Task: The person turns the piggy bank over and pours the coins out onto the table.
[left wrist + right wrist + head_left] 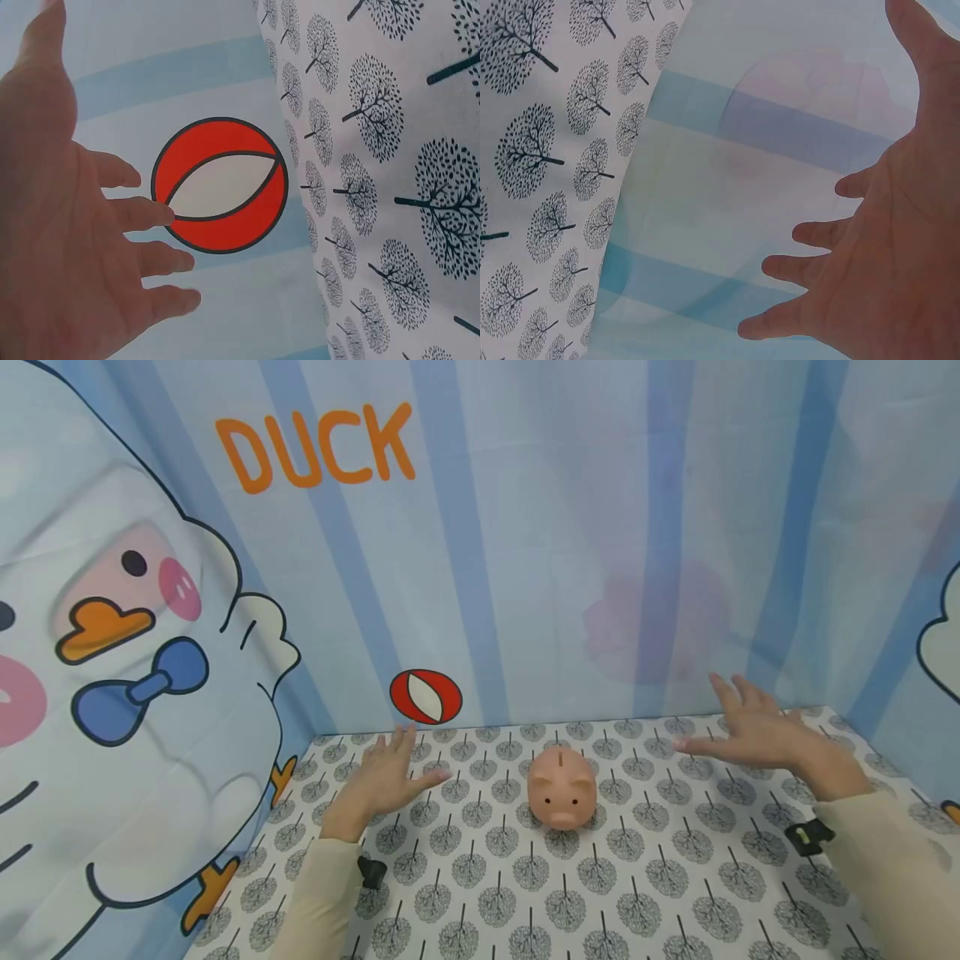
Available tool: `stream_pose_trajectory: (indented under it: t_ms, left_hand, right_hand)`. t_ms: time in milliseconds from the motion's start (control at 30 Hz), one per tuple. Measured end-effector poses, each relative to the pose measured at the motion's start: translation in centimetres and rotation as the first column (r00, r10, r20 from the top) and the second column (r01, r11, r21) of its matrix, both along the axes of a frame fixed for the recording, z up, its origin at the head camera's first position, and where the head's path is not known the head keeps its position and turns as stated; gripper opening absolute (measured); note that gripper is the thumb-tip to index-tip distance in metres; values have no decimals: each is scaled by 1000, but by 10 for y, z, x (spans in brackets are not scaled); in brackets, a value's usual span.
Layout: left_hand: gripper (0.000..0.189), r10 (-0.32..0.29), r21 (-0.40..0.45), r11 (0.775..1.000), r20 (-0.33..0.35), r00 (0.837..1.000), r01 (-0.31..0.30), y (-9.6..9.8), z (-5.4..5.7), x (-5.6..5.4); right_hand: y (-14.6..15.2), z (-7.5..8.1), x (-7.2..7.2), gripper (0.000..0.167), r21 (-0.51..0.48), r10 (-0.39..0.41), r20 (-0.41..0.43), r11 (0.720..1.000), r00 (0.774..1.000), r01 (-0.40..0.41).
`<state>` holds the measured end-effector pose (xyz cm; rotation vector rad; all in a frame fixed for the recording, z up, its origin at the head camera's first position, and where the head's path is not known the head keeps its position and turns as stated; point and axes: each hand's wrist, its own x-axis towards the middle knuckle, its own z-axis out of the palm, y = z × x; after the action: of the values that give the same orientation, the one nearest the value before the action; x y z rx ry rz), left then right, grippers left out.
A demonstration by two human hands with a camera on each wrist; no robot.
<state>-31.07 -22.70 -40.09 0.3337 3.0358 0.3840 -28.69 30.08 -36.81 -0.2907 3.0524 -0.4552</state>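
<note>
A pink piggy bank [562, 789] stands on the tree-print tablecloth between the two hands, its snout toward the near side and a coin slot on top. To its left, the left hand [384, 778] is held over the cloth with fingers spread and nothing in it. The right hand [765, 739] hovers on the far right, thumb out and fingers extended, also holding nothing. In the left wrist view the left palm [67, 240] shows with fingers apart; the right wrist view shows the right palm [885, 255] likewise. Neither hand touches the piggy bank.
The tablecloth [566, 881] is white with grey trees. Behind it hangs a blue-striped curtain [555, 527] with a printed duck [150, 760] on the left and a printed red ball [426, 697] low near the table's back edge.
</note>
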Motion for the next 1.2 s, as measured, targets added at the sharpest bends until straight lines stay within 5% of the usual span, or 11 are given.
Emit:
stream_pose_trajectory:
  t_ms: [433,733,1000,1200]
  left_hand:
    - [112,-58,223,974,35,998,49,14,-5,3]
    - [88,-97,387,918,-11,995,94,28,-18,5]
    - [56,-163,466,871,-24,986,155,47,-25,7]
    - [56,-188,478,862,-3,982,166,58,-28,10]
  right_hand:
    - [-26,-1,7,123,-156,94,-22,983,995,-97]
    - [-43,-6,10,115,-207,168,-70,962,983,-179]
    - [-57,-13,13,102,-262,189,-73,944,979,-202]
    - [-67,-20,13,100,-308,222,-52,924,974,-228]
